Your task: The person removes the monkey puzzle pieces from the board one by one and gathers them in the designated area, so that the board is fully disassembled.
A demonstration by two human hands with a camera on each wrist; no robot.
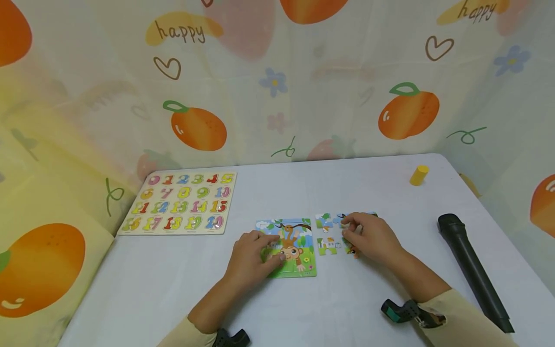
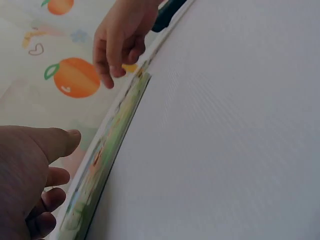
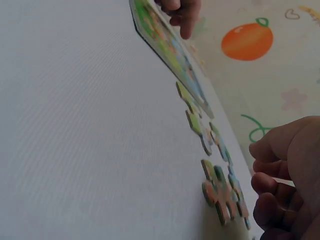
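A square monkey jigsaw puzzle board (image 1: 306, 265) lies flat on the white table, with a monkey hanging from a branch pictured on it. My left hand (image 1: 249, 258) is over the board's left side, fingers loosely bent and holding nothing visible. To the right of the board lie several loose jigsaw pieces (image 1: 327, 246), some hidden under my right hand (image 1: 374, 239). In the right wrist view, that hand's loosely curled fingers (image 3: 267, 182) are beside and above the pieces (image 3: 218, 192), with no piece seen in them. Whether either hand touches anything is unclear.
A number puzzle board (image 1: 173, 230) with colourful numerals sits at the back left. At the back right stands a small yellow cylinder (image 1: 419, 175). A long black microphone-shaped object (image 1: 474, 272) lies along the right side. A fruit-printed curtain (image 1: 243, 96) hangs behind the table.
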